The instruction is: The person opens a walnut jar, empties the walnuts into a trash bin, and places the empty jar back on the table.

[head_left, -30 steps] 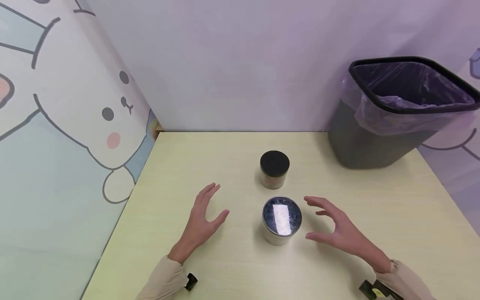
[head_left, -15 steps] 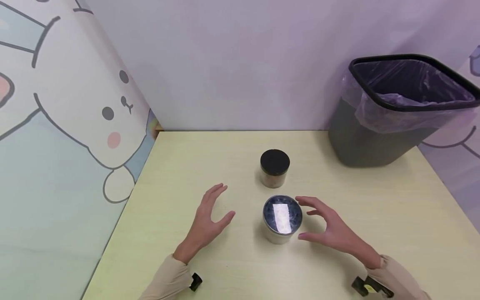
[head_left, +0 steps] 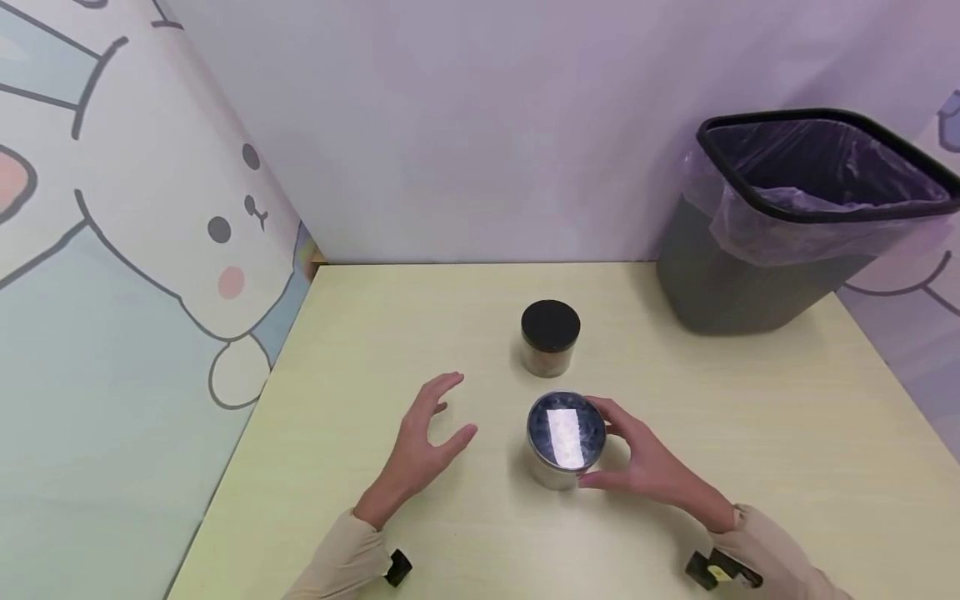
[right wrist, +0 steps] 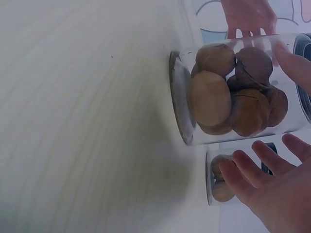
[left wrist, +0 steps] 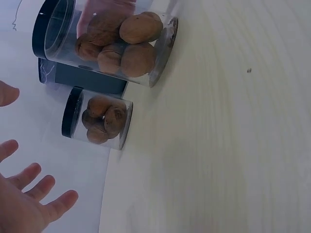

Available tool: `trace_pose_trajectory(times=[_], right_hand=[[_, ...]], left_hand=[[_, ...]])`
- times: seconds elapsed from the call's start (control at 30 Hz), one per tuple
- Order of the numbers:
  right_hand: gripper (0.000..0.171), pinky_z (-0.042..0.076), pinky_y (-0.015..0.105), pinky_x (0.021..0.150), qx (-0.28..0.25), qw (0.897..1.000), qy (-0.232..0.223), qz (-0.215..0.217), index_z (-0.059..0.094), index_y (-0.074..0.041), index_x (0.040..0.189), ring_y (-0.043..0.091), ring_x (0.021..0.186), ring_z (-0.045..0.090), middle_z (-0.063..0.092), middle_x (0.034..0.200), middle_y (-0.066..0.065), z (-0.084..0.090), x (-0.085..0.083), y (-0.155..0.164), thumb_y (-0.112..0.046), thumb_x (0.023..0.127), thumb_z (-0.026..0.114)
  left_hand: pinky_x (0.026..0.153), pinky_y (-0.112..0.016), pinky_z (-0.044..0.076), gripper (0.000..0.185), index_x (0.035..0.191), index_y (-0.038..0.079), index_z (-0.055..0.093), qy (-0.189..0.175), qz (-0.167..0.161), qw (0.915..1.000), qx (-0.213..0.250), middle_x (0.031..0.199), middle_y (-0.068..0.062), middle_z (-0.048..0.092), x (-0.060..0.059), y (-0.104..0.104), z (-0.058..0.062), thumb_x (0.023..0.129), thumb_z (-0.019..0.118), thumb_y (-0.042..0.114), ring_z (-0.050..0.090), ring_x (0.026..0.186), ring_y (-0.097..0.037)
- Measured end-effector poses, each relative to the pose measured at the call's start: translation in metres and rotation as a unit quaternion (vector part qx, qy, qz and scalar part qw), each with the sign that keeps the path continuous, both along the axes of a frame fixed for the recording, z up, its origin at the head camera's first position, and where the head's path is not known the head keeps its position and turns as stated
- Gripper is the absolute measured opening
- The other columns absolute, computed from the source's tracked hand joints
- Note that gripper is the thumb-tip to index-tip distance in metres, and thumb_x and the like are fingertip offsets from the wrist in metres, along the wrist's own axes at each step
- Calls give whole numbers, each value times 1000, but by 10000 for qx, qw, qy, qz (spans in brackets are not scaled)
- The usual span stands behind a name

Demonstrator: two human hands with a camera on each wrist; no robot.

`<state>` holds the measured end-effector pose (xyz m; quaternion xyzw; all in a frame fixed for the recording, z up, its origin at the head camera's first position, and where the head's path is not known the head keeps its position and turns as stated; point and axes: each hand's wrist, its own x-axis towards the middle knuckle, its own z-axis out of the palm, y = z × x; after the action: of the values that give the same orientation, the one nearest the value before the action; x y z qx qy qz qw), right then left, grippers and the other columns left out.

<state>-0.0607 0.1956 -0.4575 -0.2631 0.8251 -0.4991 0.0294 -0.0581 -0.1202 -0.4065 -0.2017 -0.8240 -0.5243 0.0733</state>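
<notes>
A clear jar of walnuts with a shiny dark lid (head_left: 566, 429) stands upright near the middle of the table. My right hand (head_left: 648, 467) is curved about its right side, thumb in front and fingers behind. In the right wrist view the thumb overlaps the near jar (right wrist: 228, 92), while the straight fingers (right wrist: 243, 170) lie alongside; firm contact cannot be made out. Behind it stands a smaller walnut jar with a black lid (head_left: 551, 325). To the left, my left hand (head_left: 420, 446) hovers with fingers spread, holding nothing and apart from both jars.
A grey bin (head_left: 738, 275) with a black rim and plastic liner stands at the back right of the pale wooden table (head_left: 390, 317). A white wall (head_left: 480, 133) borders the back, and a cartoon-printed one (head_left: 150, 250) the left.
My right hand has moved left until its thumb and fingers come beside the near jar. The left hand has drifted slightly right toward it. Both jars stay put.
</notes>
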Motion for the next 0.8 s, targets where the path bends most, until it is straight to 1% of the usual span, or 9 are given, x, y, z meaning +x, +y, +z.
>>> trace_pose_trajectory(times=[0.1, 0.23, 0.3, 0.37, 0.5, 0.6, 0.67, 0.73, 0.8], right_hand=[[94, 45, 35, 92, 76, 9999, -50, -97, 41, -23, 138, 11, 117, 50, 53, 130, -7, -4, 2, -8, -37, 60, 90], [100, 39, 30, 98, 68, 9997, -37, -247, 39, -19, 140, 13, 120, 49, 53, 130, -4, -11, 4, -19, -39, 56, 91], [105, 37, 27, 100, -28, 9995, 69, -301, 39, -16, 141, 14, 120, 49, 54, 131, 0, -13, 5, -24, -35, 53, 93], [105, 37, 25, 99, -252, 9991, 173, -294, 40, -12, 139, 14, 118, 51, 56, 128, 3, -13, 5, -28, -27, 50, 95], [99, 41, 23, 94, -608, 9964, 517, -276, 47, -7, 132, 11, 111, 55, 60, 122, 5, 2, 8, -36, -12, 46, 95], [93, 41, 22, 92, -651, 9950, 723, -232, 50, -9, 129, 11, 109, 56, 60, 120, 2, 14, 11, -38, -7, 47, 94], [92, 40, 22, 93, -586, 9944, 852, -222, 51, -12, 129, 13, 109, 55, 60, 120, 0, 9, 9, -35, -10, 47, 95], [93, 38, 22, 94, -470, 9950, 851, -234, 51, -17, 130, 13, 109, 55, 59, 121, -4, 4, 8, -32, -16, 49, 95], [93, 38, 22, 94, -352, 9957, 814, -263, 51, -17, 130, 13, 109, 55, 59, 120, -5, 9, 9, -31, -17, 48, 95]], left_hand=[[93, -54, 42, 58, 134, 1, 46, -47, -23, 10000, 38, 135, -18, 46, 1, 1, 1, 81, 71, 3, 43, 125, -30], [93, -52, 43, 58, 134, 1, 46, -134, -39, 9999, 43, 135, -14, 47, 2, 3, 0, 82, 71, 5, 44, 125, -27], [93, -52, 43, 58, 134, 2, 46, -154, -54, 9999, 53, 135, -14, 47, 2, 4, 0, 82, 71, 6, 44, 125, -26], [93, -52, 43, 58, 134, 1, 46, -172, -99, 9997, 107, 135, -15, 47, 2, 5, 1, 82, 71, 6, 45, 125, -28], [93, -53, 43, 58, 135, 0, 45, -332, -276, 9987, 274, 135, -17, 47, 1, 7, 3, 83, 70, 5, 44, 124, -33], [94, -53, 42, 58, 135, 0, 44, -493, -438, 9969, 423, 135, -16, 46, 1, 10, 6, 84, 69, 5, 43, 124, -35], [94, -53, 41, 57, 135, 0, 44, -557, -512, 9959, 501, 135, -15, 46, 1, 11, 8, 84, 68, 4, 42, 124, -36], [94, -53, 41, 57, 135, 0, 44, -563, -560, 9953, 554, 135, -14, 46, 1, 12, 10, 84, 68, 3, 42, 123, -37], [94, -53, 42, 57, 135, 0, 44, -504, -614, 9951, 597, 134, -13, 46, 1, 13, 12, 83, 68, 2, 43, 123, -37]])
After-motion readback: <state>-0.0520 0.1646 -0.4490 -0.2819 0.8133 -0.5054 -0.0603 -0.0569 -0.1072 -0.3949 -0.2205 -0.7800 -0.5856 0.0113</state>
